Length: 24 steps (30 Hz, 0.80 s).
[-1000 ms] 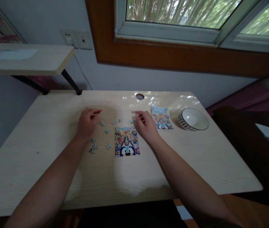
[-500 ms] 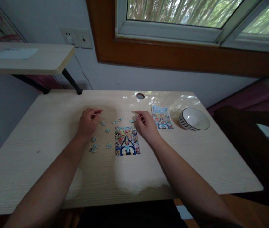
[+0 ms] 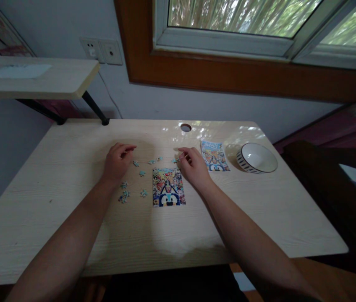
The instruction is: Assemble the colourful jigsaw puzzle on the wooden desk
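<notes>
A partly assembled jigsaw puzzle (image 3: 169,188) with a blue dog's face lies flat in front of me, its upper edge uneven. My left hand (image 3: 116,161) rests on the table to its upper left, index finger stretched out, other fingers loosely curled, nothing visible in them. Close to its fingertips is a loose jigsaw piece (image 3: 136,163). My right hand (image 3: 193,165) lies at the puzzle's upper right corner, index finger extended and holding nothing that I can see. Another piece (image 3: 174,160) sits by its fingers. Several more pieces (image 3: 124,196) are scattered left of and above the puzzle.
A printed picture sheet (image 3: 215,156) lies right of my right hand, with a white striped bowl (image 3: 257,158) beyond it. The wooden table (image 3: 260,209) has a round cable hole (image 3: 186,127) at the back. A raised shelf (image 3: 36,77) stands at the left.
</notes>
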{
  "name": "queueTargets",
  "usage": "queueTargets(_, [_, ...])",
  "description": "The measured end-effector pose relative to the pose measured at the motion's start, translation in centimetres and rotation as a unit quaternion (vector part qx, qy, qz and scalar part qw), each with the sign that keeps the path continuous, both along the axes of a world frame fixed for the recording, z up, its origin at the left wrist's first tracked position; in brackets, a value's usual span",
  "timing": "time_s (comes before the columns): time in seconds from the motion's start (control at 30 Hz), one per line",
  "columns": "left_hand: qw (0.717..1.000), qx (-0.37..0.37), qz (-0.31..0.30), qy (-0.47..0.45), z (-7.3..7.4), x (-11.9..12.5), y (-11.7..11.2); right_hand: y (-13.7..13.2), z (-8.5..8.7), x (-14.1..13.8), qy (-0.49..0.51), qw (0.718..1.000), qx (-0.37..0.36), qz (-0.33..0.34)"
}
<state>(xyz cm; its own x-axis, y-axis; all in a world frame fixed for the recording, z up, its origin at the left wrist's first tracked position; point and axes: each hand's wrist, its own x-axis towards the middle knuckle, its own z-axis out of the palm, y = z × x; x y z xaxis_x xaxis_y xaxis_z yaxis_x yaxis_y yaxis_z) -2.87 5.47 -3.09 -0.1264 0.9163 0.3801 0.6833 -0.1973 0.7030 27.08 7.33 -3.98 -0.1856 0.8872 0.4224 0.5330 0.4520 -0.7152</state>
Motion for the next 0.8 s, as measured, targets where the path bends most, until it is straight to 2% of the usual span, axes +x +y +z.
queueTargets(0.8, [1.0, -0.004, 0.002, 0.016, 0.0, 0.02, 0.0, -0.1, 0.15, 0.0, -0.002, 1.0, 0.001, 0.005])
